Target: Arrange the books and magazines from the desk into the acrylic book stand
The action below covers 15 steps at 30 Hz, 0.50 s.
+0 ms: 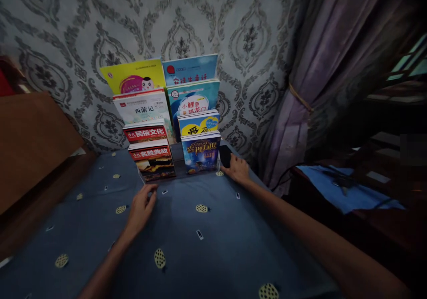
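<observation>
Children's books stand upright in two stepped columns. At the front left is a dark book with a red title band (151,163), and at the front right a blue-purple book (202,153). My left hand (143,205) rests by the lower front corner of the left column, fingers loosely bent, thumb apart, holding nothing. On the other side, my right hand (237,169) has its fingers closed on the edge of a dark flat object (226,156) beside the right column. What kind of object this is cannot be made out.
The books stand on a blue patterned cloth (187,254) against the papered wall (248,32). A brown box-like panel (31,143) stands at the left. To the right hang a tied purple curtain (287,125) and, lower, a surface with a light-blue cloth (330,185).
</observation>
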Motion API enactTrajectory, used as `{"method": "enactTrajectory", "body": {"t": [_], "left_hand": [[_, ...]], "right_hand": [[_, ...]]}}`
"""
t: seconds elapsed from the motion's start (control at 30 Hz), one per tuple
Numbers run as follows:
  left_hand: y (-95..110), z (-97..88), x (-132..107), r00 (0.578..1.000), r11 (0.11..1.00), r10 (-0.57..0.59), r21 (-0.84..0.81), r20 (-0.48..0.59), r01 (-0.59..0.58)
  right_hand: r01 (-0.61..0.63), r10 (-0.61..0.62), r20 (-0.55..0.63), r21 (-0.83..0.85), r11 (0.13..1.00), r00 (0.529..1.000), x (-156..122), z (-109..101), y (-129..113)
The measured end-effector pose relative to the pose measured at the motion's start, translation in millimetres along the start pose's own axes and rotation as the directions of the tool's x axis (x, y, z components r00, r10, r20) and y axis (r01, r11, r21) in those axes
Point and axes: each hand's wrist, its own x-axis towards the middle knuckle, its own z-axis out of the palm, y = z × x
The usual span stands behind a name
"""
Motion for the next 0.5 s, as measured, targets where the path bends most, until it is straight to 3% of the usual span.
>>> {"method": "enactTrajectory", "body": {"t": [0.07, 0.23, 0.37, 0.5], "left_hand": [[-0.5, 3.9, -3.2, 1.0, 1.0, -0.007, -0.008, 0.013, 0.007], [-5.1, 14.9, -8.9, 1.0, 0.999, -0.013, -0.051, 0.02, 0.014], [-0.5, 26.3, -11.7, 1.0, 0.993, -0.008, -0.113, 0.024, 0.01], [14.7, 35.8, -12.6, 0.997, 0.986, 0.036, -0.164, 0.066, -0.025]], "right_hand": [[-0.013, 0.015, 0.027, -0.073, 0.997, 1.0, 5.3, -1.2, -2.6], [-0.031, 0.034, 0.064, -0.043, 0.999, 0.997, 22.2, -15.0, -6.7], [-0.079, 0.071, 0.094, 0.083, 0.993, 0.993, 34.9, -33.8, -10.4], [-0.16, 0.137, 0.092, 0.324, 0.933, 0.986, 42.9, -56.2, -8.3]]}}
